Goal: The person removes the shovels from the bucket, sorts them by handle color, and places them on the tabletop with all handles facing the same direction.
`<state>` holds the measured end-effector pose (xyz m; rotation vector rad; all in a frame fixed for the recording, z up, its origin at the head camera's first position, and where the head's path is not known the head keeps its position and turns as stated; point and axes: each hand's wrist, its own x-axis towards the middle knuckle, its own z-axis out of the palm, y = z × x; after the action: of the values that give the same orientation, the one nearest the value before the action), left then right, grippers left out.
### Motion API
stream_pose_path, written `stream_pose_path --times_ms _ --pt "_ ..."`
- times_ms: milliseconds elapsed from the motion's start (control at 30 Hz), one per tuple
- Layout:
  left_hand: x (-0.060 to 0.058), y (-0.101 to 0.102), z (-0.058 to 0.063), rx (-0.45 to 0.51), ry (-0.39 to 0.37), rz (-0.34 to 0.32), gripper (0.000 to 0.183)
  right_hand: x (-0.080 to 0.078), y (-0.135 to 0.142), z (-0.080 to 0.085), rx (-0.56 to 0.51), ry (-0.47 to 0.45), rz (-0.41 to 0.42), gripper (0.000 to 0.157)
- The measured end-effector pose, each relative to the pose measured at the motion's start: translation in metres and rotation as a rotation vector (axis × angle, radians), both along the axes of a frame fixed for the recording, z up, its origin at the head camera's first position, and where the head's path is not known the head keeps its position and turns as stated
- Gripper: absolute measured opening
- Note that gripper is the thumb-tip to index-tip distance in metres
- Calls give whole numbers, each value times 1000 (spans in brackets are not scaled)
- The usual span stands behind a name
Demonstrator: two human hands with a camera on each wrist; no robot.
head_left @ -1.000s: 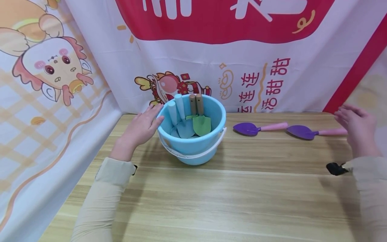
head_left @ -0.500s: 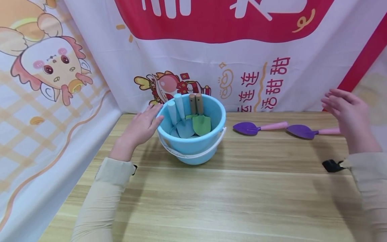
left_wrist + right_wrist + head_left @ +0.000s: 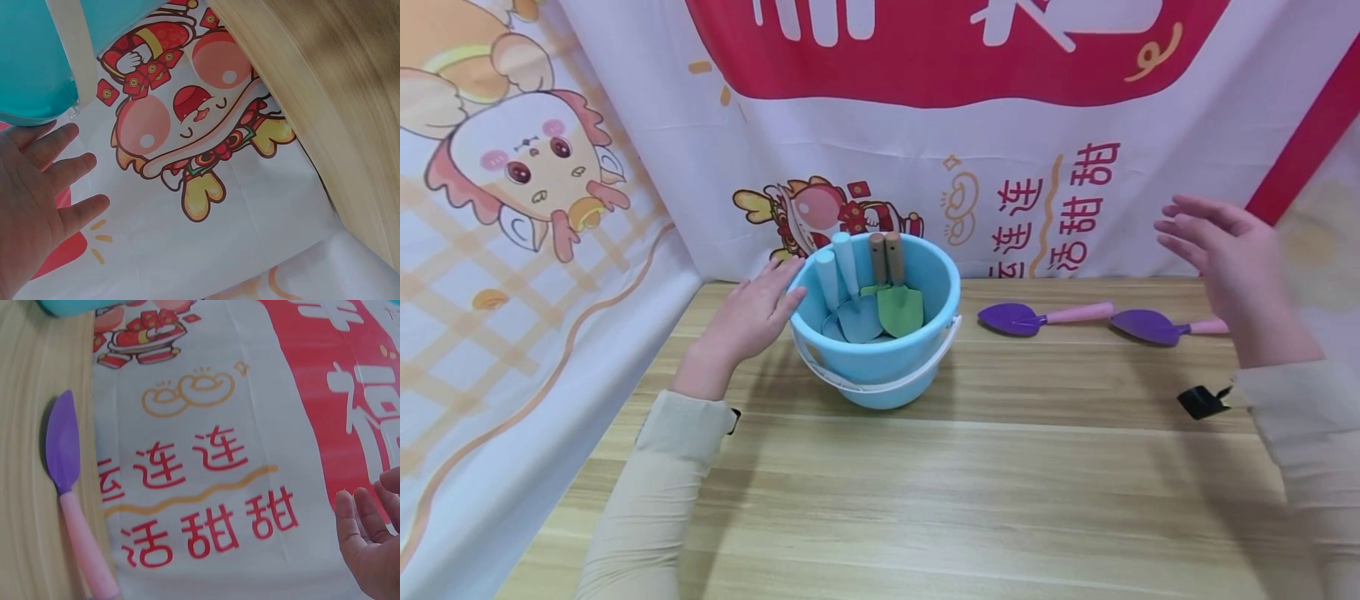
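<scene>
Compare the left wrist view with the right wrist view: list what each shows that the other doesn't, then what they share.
Only the left wrist view: the left hand, the bucket's white handle and the cartoon's yellow horns.

Only the right wrist view: the right hand, the purple trowel with its pink grip, and the small red lettering.

Both: the wooden table, the printed cloth and part of the blue bucket, just a sliver in the right wrist view.

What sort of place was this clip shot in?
Probably an indoor tabletop staged for recording. A wood-grain table stands against a printed cloth backdrop with cartoon figures, and a blue bucket holding small trowels sits on it.
</scene>
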<state>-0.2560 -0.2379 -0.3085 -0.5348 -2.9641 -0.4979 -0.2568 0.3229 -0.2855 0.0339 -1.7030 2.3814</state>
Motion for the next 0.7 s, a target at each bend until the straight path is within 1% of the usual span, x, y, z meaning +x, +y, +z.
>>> stream_pose_path --times_ms 100,200,367,500,567,633,700 --pt "-1 0 0 1 -2 -3 66 0 -13 3 32 9 25 51" --pt "-1 1 0 -2 -1 0 66 2 -27 4 95 30 51 50" --pt "-1 2 0 -3 -1 -2 66 7 -48 6 185 93 79 41" --pt "-1 1 0 -9 -7 -1 66 8 -60 8 187 158 136 33" --pt "-2 1 -1 -9 -8 1 66 7 -66 8 199 182 152 32" --pt "-2 0 -1 -8 -6 1 65 4 -71 9 243 189 156 34" --pt "-2 -1 -2 -9 -6 2 66 1 -76 11 351 177 139 37"
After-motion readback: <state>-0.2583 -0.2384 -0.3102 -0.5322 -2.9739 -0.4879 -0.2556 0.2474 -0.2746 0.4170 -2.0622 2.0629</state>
